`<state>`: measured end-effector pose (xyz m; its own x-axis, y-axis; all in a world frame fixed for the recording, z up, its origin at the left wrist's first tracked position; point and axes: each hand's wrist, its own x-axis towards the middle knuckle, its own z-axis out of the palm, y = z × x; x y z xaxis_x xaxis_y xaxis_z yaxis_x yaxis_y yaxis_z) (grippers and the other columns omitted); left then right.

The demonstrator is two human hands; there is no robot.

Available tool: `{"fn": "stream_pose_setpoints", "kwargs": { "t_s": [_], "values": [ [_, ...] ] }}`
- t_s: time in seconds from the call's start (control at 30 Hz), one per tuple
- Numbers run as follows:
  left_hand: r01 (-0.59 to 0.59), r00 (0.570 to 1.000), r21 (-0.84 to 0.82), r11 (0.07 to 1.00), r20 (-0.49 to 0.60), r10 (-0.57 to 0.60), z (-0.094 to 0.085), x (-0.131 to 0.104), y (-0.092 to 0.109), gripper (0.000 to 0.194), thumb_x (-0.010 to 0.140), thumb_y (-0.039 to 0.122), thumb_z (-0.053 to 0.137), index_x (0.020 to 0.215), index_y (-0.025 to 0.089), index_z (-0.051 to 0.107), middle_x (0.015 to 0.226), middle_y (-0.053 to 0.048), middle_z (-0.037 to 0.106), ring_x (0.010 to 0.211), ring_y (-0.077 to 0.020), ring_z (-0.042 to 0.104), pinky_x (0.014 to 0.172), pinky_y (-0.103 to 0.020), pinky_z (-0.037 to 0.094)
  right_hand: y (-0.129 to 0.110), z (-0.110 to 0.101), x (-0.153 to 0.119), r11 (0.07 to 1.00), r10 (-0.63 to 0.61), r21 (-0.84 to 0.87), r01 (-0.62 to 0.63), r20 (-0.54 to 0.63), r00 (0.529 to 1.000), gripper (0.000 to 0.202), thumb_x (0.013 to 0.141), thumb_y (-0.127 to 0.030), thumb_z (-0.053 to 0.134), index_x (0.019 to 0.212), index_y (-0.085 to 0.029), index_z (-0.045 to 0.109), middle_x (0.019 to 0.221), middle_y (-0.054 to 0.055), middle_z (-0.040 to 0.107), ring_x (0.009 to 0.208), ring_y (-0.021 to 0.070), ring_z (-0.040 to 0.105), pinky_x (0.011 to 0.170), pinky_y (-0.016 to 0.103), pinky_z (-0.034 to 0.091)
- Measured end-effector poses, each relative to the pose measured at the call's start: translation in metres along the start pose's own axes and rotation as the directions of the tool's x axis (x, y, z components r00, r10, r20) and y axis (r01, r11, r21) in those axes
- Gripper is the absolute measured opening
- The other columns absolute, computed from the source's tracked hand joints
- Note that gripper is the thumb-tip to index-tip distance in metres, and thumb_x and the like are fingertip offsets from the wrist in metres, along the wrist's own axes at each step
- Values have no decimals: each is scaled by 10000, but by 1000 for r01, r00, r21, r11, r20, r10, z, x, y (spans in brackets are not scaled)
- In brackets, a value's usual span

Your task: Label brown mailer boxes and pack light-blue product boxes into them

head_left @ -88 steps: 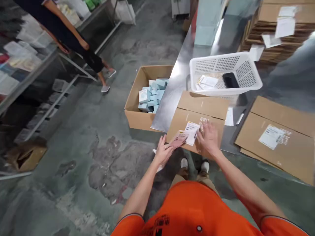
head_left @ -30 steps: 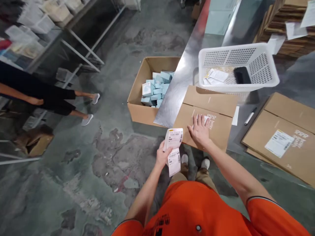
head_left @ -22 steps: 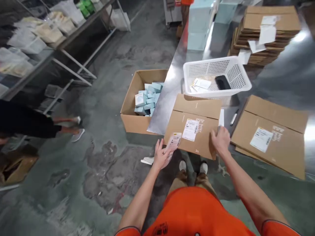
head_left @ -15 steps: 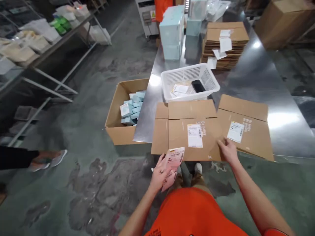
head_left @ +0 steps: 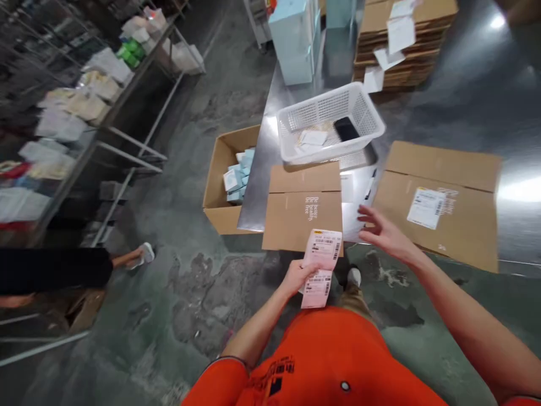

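My left hand [head_left: 299,277] is closed on a strip of printed shipping labels [head_left: 323,251], which hangs below the near table edge and overlaps a flat cardboard box [head_left: 291,217]. That box bears printed words and no label on its upper face. My right hand [head_left: 382,234] is empty, fingers apart, hovering between this box and a second flattened cardboard box [head_left: 465,217] on the right. A white shipping label [head_left: 426,207] is stuck on the right-hand box. Between the two boxes lies a pen [head_left: 371,184], close beyond my right fingertips.
A white plastic basket [head_left: 291,155] with papers and a black phone [head_left: 346,129] stands behind the boxes on the metal table [head_left: 426,121]. Farther back are stacked flat cartons [head_left: 397,70] and pale blue boxes [head_left: 293,42]. An open carton [head_left: 217,175] sits left on the floor; another person's leg [head_left: 127,259] shows farther left.
The labelled box under my right hand has moved right, onto the other one, uncovering an unlabelled box. My right hand has let go and opened. The label strip has swung rightward into fuller view.
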<state>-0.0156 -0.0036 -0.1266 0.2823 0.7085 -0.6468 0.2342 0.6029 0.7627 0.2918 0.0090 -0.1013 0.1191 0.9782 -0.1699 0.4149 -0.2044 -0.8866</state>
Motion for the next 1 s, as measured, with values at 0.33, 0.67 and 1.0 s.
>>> {"fn": "stream_pose_setpoints", "kwargs": {
  "t_s": [0.33,0.67,1.0],
  "values": [
    [-274,939,-35,961,-224,260,-29,11,18,352,727,452,770,855,136,683,778,-13,672,722,-133,584,712,-249,473,-54,138,-7,992,-119,-10,126,261,958,430,921,-569,490,788,-188,638,679,17,604,635,153,525,589,262,397],
    [43,984,-295,955,-152,-91,-59,51,-69,550,521,484,875,886,100,728,787,-53,716,690,-152,598,663,-270,465,-31,153,107,766,-151,-623,158,64,986,351,985,-405,496,1078,-115,672,1013,134,678,892,219,564,804,340,427],
    [-92,985,-85,992,-156,78,-110,-6,-92,452,705,539,744,867,122,805,894,-103,757,858,-264,677,800,-352,526,-32,194,120,550,-316,-790,271,103,943,592,969,-354,471,1485,-65,445,1496,238,478,1390,363,400,1128,512,311]
  ]
}}
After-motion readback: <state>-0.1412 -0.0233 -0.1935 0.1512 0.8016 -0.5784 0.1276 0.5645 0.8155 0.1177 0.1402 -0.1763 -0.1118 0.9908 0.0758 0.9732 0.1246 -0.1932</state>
